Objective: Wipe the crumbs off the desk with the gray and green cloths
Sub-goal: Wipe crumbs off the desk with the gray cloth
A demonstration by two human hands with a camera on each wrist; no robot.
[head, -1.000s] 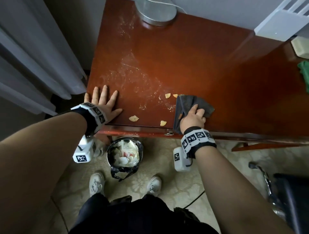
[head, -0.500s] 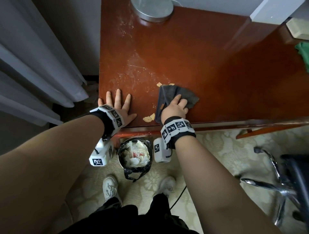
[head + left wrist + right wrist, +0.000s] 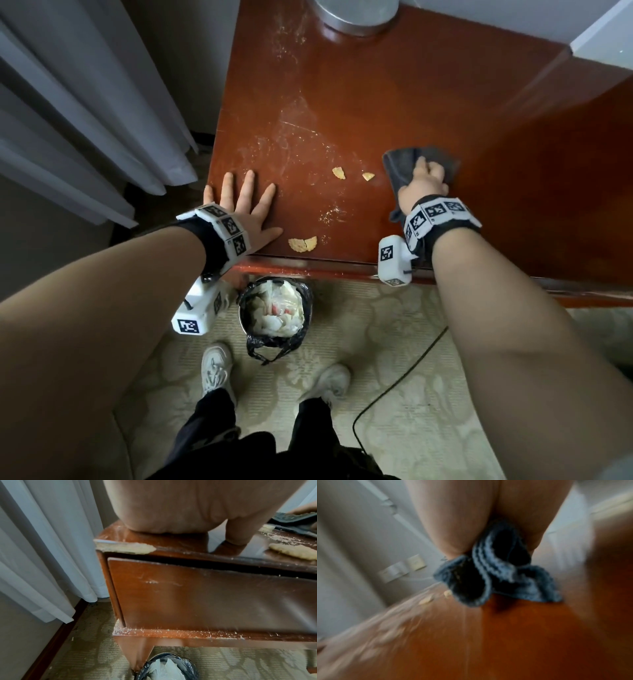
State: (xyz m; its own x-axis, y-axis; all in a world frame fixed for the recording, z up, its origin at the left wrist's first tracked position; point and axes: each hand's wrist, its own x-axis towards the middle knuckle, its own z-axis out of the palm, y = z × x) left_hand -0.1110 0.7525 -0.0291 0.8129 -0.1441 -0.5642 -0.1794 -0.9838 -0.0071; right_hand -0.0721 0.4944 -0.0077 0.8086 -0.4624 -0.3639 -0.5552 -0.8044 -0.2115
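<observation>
My left hand (image 3: 241, 200) lies flat, fingers spread, on the front left corner of the red-brown desk (image 3: 394, 96). At the right, my right hand (image 3: 426, 180) grips the bunched gray cloth (image 3: 399, 164) against the desktop. Two small crumbs (image 3: 338, 172) lie just left of the cloth. A pair of larger crumbs (image 3: 303, 244) sits at the front edge beside my left thumb. Fine crumb dust streaks the wood between them. The right wrist view is blurred and shows the gray cloth (image 3: 496, 574) bunched under my palm. The green cloth is out of view.
A bin with a black liner (image 3: 275, 308), holding white waste, stands on the carpet below the desk's front edge, between my feet. A round metal base (image 3: 356, 13) sits at the desk's back. Curtains (image 3: 85, 120) hang at the left. A black cable (image 3: 394, 387) crosses the floor.
My right hand has drawn the gray cloth away to the right, uncovering two small crumbs. Two larger crumbs now lie at the front edge. My left hand stays flat in place.
</observation>
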